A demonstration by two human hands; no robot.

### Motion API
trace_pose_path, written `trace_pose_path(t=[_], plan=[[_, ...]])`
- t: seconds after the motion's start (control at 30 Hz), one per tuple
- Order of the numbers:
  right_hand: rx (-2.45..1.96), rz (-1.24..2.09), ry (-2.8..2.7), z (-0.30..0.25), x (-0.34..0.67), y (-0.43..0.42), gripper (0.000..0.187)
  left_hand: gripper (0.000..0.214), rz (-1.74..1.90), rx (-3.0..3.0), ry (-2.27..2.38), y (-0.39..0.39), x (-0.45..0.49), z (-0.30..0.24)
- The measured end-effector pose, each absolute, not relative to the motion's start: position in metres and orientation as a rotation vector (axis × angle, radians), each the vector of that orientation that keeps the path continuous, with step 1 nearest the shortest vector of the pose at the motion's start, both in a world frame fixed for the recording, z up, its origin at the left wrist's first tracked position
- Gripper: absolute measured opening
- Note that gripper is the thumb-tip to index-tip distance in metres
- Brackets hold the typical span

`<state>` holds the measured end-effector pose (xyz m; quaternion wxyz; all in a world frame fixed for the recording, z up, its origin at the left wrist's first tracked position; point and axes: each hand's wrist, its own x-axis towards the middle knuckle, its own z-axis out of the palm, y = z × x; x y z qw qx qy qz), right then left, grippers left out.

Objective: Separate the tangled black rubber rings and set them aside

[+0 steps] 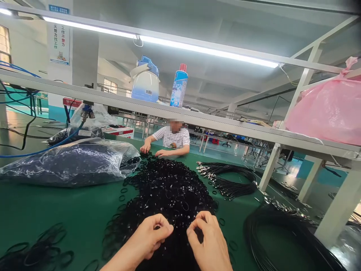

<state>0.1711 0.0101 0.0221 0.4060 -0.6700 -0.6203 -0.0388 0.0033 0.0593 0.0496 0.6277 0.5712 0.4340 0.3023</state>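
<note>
A large heap of small black rubber rings [166,192] covers the green-topped workbench [70,214] in front of me. My left hand [145,237] and my right hand [207,241] rest at the near edge of the heap. Both have their fingers curled and pinched together among the rings, about a hand's width apart. Whether either pinch holds a ring is hidden. Looser rings [36,250] lie to my left. Bundled black cables with metal connectors [225,180] lie to my right, beyond a large black cable coil [282,235].
A clear plastic bag of black rings [70,162] lies at the left. Across the bench, a co-worker [172,137] in a striped shirt has both hands on the bench. An overhead metal shelf [180,113] holds a thermos flask [145,81], a spray can [179,86] and a pink bag [324,113].
</note>
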Motion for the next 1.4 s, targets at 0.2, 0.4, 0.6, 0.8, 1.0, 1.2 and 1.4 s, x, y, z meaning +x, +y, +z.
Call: trace_pose_path(t=[0.2,0.4,0.6,0.8,1.0,1.2,1.4], plan=[[-1.529,-0.026,-1.599,0.025,0.174,0.009,0.033,0.039,0.753,0.948,0.843,0.057,0.006,0.046],[-1.396,0.028,-1.473,0.033,0.151,0.003,0.016,0.037,0.782,0.496,0.555,0.054,0.008,0.047],[-1.351,0.038,-1.708,0.015,0.14,0.007,0.022,0.042,0.703,0.531,0.52,0.048,0.009,0.049],[-1.327,0.324,-1.43,0.018,0.152,0.012,0.019,0.026,0.785,0.929,0.635,0.047,0.012,0.044],[-1.272,0.618,-1.213,0.022,0.156,0.015,0.024,0.026,0.95,1.015,0.761,0.055,0.01,0.049],[-1.232,0.765,-1.164,0.018,0.165,0.017,0.03,0.031,0.911,1.081,0.855,0.062,0.009,0.048],[-1.274,0.725,-1.23,0.026,0.165,0.013,0.026,0.039,0.772,1.413,0.92,0.06,0.011,0.044]])
